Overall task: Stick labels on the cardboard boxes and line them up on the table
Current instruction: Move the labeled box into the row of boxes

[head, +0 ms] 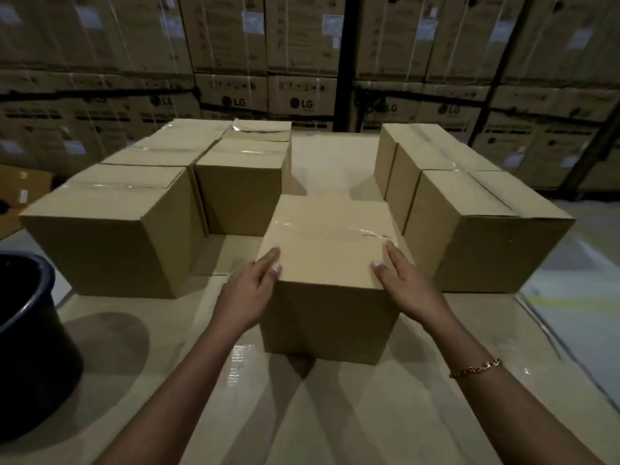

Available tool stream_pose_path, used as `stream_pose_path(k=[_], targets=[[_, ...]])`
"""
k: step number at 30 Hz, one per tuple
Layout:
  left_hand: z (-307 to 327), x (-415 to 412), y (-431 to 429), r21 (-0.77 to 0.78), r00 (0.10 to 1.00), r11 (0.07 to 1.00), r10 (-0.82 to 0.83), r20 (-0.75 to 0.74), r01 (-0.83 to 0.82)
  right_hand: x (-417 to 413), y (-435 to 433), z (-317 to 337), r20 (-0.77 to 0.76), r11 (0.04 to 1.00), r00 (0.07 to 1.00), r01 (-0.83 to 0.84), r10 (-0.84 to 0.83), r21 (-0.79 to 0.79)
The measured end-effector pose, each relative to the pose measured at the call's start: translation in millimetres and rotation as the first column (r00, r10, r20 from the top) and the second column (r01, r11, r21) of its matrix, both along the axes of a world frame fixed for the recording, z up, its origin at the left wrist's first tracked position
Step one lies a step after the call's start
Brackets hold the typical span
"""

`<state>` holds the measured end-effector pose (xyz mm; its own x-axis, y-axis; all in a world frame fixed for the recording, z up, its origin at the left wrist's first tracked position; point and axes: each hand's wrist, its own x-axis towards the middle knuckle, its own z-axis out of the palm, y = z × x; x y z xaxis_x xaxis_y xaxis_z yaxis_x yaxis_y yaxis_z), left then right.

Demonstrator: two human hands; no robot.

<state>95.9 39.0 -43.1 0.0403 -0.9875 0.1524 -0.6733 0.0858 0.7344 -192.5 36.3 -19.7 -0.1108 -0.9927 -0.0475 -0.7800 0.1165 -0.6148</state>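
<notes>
Far left, a dark round bin [30, 337] is seen beside the table [141, 357], partly cut off by the frame edge. On the table's left side a block of sealed cardboard boxes is set: the near left box [110, 229] is closest, a middle-left box [240, 189] is just to its right and further back, and more boxes are packed behind them, touching one another. Clear tape is seen across their tops.

The left hand [250, 290] is pressed flat against the left side of the centre box [327, 273], fingers extended along the wall, thumb laid on the top near the front edge. The hand is open, not curled around anything; the box is clamped between both palms.

The centre box is placed in the middle of the table, nearer the person than the two groups, apart from the left block and close to the right one. Its top seam is taped with clear tape [332, 229]. No label can be made out on its visible faces. Whether it is lifted or resting on the table cannot be told.

The right hand [407, 286] is pressed open against the box's right side, thumb on top, fingers straight. A gold chain bracelet [476, 368] is worn on the right wrist.

On the right a row of right boxes [483, 226] is lined up, touching, running away from the camera. Stacked printed cartons [302, 99] are seen behind the table.
</notes>
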Motion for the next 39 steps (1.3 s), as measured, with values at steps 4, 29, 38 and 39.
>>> stream_pose_path(k=[4,29,38,39], targets=[[4,19,-32,-0.053,0.990,0.996,0.072,-0.122,-0.079,1,43,17,-0.221,0.985,0.961,-0.159,0.168,0.061],[21,25,-3,0.031,0.995,0.995,0.093,0.020,-0.094,0,52,9,-0.335,0.926,0.923,-0.282,0.191,-0.250],[20,-5,-3,-0.191,0.897,0.895,0.427,0.111,-0.402,4,28,36,-0.044,0.904,0.957,-0.287,0.288,-0.318],[21,-20,11,-0.209,0.910,0.899,0.407,0.079,-0.384,-6,6,35,0.016,0.910,0.979,-0.185,0.205,-0.370]])
